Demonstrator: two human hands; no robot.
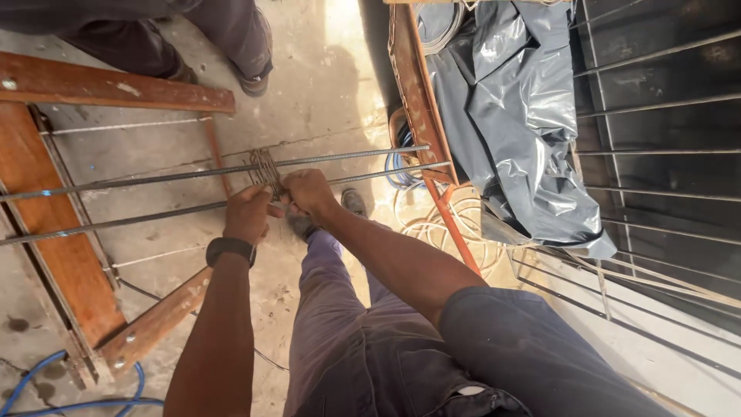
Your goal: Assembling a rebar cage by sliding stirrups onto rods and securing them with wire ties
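Note:
Two long ribbed steel bars [154, 176] lie side by side across a rusty wooden trestle [69, 255] and an orange metal stand [421, 93]. A bunch of several bent wire stirrups [265, 168] hangs on the bars. My left hand [248, 212], a black band on its wrist, grips the nearer bar just beside the stirrups. My right hand [307, 191] is closed on the stirrups' lower edge, touching the left hand. My legs in dark trousers stand under the bars.
Another person's legs and shoes [251, 73] stand at the top. A grey plastic sheet [509, 116] covers things on the right. Thin rods [664, 193] lie on the right, wire coils [440, 220] and a blue hose [46, 378] on the concrete floor.

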